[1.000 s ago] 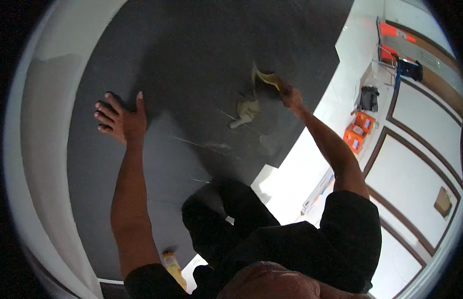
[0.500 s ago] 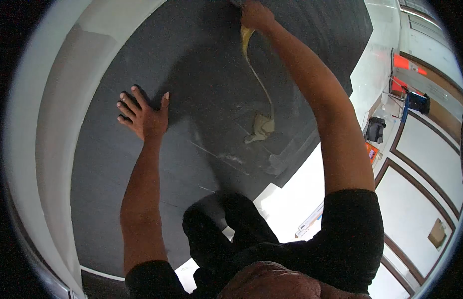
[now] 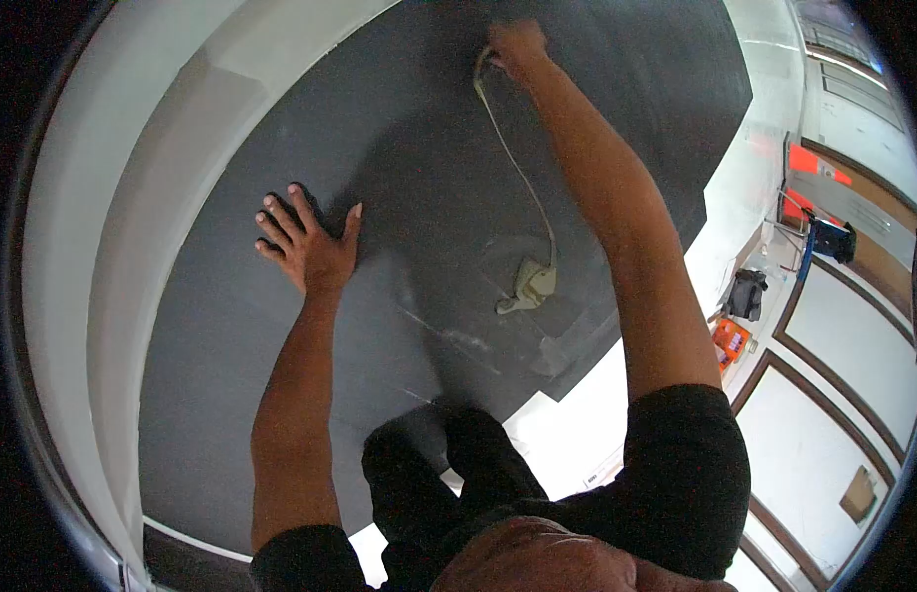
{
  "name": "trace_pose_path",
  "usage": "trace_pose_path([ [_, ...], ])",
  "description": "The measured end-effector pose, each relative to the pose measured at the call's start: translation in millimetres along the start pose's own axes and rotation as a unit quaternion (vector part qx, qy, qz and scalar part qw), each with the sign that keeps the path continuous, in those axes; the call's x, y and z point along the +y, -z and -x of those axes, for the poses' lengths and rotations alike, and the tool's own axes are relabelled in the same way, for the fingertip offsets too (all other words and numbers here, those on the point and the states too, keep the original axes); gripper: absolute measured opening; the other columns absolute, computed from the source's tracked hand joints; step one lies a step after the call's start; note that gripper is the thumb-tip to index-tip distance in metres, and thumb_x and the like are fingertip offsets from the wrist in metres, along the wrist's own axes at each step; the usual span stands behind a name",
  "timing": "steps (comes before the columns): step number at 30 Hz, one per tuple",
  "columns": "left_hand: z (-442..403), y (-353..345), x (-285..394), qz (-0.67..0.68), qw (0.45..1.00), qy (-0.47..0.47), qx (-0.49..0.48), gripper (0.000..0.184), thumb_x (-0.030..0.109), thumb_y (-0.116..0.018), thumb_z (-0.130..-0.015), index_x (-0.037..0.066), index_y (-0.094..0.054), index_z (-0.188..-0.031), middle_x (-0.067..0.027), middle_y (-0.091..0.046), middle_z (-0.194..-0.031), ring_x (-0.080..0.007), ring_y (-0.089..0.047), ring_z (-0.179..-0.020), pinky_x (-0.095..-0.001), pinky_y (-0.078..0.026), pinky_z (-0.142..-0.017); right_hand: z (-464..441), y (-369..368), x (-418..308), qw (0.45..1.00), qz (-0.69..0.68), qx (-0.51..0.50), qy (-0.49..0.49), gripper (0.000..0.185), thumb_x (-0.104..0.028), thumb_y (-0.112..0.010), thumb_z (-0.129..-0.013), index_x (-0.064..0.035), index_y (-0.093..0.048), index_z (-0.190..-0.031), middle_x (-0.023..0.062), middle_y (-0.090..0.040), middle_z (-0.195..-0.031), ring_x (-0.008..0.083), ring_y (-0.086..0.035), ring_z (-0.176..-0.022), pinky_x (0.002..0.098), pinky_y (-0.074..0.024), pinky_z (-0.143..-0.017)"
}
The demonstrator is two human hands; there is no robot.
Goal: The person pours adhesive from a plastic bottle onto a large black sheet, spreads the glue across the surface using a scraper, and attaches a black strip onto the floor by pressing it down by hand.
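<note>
My left hand (image 3: 320, 252) lies flat on the dark grey sheet (image 3: 300, 395), fingers spread and thumb out, holding nothing. Farther out, at the top of the view, my right hand (image 3: 518, 51) is low over the same sheet with its fingers curled, slightly blurred. A long pale yellowish strip (image 3: 515, 163) runs from the thumb side of that hand, which appears closed on it. Its other end meets a crumpled beige bundle (image 3: 533, 284) resting on the sheet. What lies under the right palm is hidden.
A pale curved wall or ledge (image 3: 162, 197) borders the sheet on the left. White floor (image 3: 567, 434) shows past its stepped right edge. Orange-red objects (image 3: 732, 342), a dark bag (image 3: 747, 294) and framed white panels (image 3: 823, 434) are at right. My knees (image 3: 409, 449) are near.
The view has shifted, so the sheet, left hand and bundle appear lower and farther right. My right hand also appears lower, and the strip beside it looks narrower and more sharply bent.
</note>
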State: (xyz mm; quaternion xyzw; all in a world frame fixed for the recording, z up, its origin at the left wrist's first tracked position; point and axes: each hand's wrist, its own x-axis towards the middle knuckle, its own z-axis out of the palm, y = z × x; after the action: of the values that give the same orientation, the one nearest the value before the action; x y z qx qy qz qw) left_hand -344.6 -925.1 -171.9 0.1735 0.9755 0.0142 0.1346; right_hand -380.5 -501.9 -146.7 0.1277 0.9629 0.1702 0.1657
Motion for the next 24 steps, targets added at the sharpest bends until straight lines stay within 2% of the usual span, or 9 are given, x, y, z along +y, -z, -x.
trace_pose_path([
  [2, -2.0, 2.0, 1.3, -0.007, 1.0, 0.011, -0.019, 0.106, 0.083, -0.043, -0.084, 0.015, -0.012, -0.159, -0.0224, -0.003, -0.164, -0.0433, -0.001, -0.151, -0.0671, -0.003, -0.117, -7.6, 33.3, -5.3, 0.998, 0.039, -0.001, 0.057, 0.028, -0.026, -0.079, -0.079, -0.0094, -0.07, -0.1, 0.0117, -0.073, -0.092, 0.0373, -0.07, -0.094, 0.045, -0.0574, -0.079],
  [8, -3.2, 6.8, 3.2, -0.006, 0.999, 0.016, -0.039, 0.107, 0.082, -0.045, -0.084, 0.014, -0.012, -0.159, -0.0224, -0.003, -0.164, -0.0428, 0.0, -0.152, -0.0668, -0.003, -0.117, 1.9, 37.4, -19.3, 0.979, -0.187, 0.002, -0.082, 0.029, -0.025, -0.072, -0.08, -0.0116, -0.07, -0.106, 0.0148, -0.073, -0.098, 0.0398, -0.069, -0.096, 0.0483, -0.0565, -0.085],
  [13, -2.2, 7.2, 5.3, 0.0, 0.998, 0.024, -0.05, 0.107, 0.082, -0.044, -0.084, 0.015, -0.011, -0.159, -0.0212, -0.002, -0.165, -0.0412, 0.002, -0.152, -0.0656, -0.001, -0.117, 23.9, 69.9, -12.8, 0.968, -0.161, -0.193, 0.012, 0.042, -0.029, -0.066, -0.083, -0.0215, -0.064, -0.125, 0.0161, -0.066, -0.121, 0.0377, -0.064, -0.113, 0.054, -0.0526, -0.093],
  [14, -2.7, 6.8, 3.8, 0.004, 0.999, 0.025, -0.042, 0.106, 0.083, -0.044, -0.084, 0.016, -0.01, -0.16, -0.0208, -0.001, -0.165, -0.0407, 0.003, -0.152, -0.0651, -0.001, -0.117, 15.8, 72.3, -8.0, 0.969, -0.158, -0.189, 0.016, 0.042, -0.029, -0.066, -0.083, -0.0215, -0.064, -0.125, 0.0161, -0.066, -0.121, 0.0377, -0.064, -0.113, 0.054, -0.0526, -0.093],
  [16, -3.9, 10.9, 5.0, -0.001, 0.998, 0.028, -0.048, 0.106, 0.082, -0.044, -0.084, 0.016, -0.009, -0.16, -0.0204, -0.001, -0.165, -0.0407, 0.003, -0.152, -0.0647, -0.001, -0.117, -19.9, 52.9, 3.2, 0.997, -0.063, -0.021, 0.037, 0.041, -0.031, -0.065, -0.087, -0.023, -0.063, -0.127, 0.0124, -0.065, -0.124, 0.0362, -0.062, -0.117, 0.0525, -0.0526, -0.094],
  [20, -3.2, 10.0, 3.2, -0.007, 0.998, 0.023, -0.062, 0.106, 0.082, -0.043, -0.085, 0.018, -0.007, -0.16, -0.019, 0.0, -0.165, -0.0405, 0.003, -0.152, -0.0639, -0.002, -0.118, -54.2, 36.4, 4.9, 0.996, -0.074, 0.014, 0.048, 0.04, -0.035, -0.06, -0.092, -0.0243, -0.061, -0.13, 0.009, -0.065, -0.126, 0.0354, -0.06, -0.119, 0.0518, -0.053, -0.093],
  [22, -3.6, 13.1, 3.3, -0.014, 0.997, 0.03, -0.076, 0.106, 0.083, -0.043, -0.084, 0.018, -0.007, -0.16, -0.0187, 0.0, -0.165, -0.0406, 0.002, -0.152, -0.0637, -0.002, -0.118, -31.6, 23.5, 3.4, 0.988, -0.085, 0.101, 0.082, 0.045, -0.038, -0.061, -0.091, -0.0273, -0.058, -0.134, 0.0063, -0.064, -0.128, 0.0346, -0.059, -0.121, 0.0522, -0.0527, -0.093],
  [23, -4.2, 13.1, 5.8, -0.011, 0.996, 0.037, -0.084, 0.107, 0.083, -0.043, -0.084, 0.018, -0.007, -0.16, -0.0183, 0.0, -0.166, -0.0406, 0.001, -0.152, -0.0635, -0.003, -0.118, -27.9, 24.5, 12.0, 0.988, -0.083, 0.101, 0.084, 0.045, -0.038, -0.061, -0.091, -0.0273, -0.058, -0.134, 0.0063, -0.064, -0.128, 0.0346, -0.059, -0.121, 0.0522, -0.0527, -0.093],
  [24, -1.7, 11.7, 5.3, -0.008, 0.995, 0.038, -0.088, 0.107, 0.083, -0.043, -0.084, 0.018, -0.007, -0.16, -0.0183, 0.0, -0.166, -0.0406, 0.001, -0.152, -0.0635, -0.003, -0.118, -23.0, 30.3, 25.4, 0.994, -0.1, -0.003, 0.047, 0.048, -0.039, -0.062, -0.089, -0.027, -0.057, -0.135, 0.0073, -0.063, -0.13, 0.0341, -0.059, -0.122, 0.0523, -0.0519, -0.095],
])
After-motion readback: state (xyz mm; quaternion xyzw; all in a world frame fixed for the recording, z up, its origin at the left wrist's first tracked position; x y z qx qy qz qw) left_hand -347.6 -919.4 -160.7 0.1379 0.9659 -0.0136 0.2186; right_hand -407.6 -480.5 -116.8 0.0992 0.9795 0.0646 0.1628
